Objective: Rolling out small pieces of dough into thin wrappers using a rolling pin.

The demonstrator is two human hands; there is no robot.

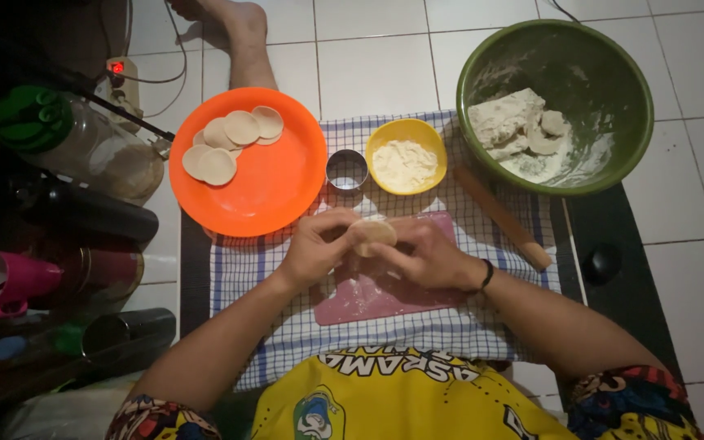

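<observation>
My left hand (317,247) and my right hand (427,255) meet over a pink cutting board (368,297) dusted with flour. Between their fingers they hold a small round piece of pale dough (371,234), lifted slightly above the board. The board lies on a blue-and-white checked cloth (270,261) spread on the tiled floor. An orange plate (275,183) to the upper left carries several flat dough discs (234,138).
A round metal cutter (346,169) and a yellow bowl of flour (406,156) stand behind the board. A wooden rolling pin (503,217) lies to the right. A green basin (605,61) with dough lumps sits at the back right. Jars, cups and a power strip (120,77) crowd the left.
</observation>
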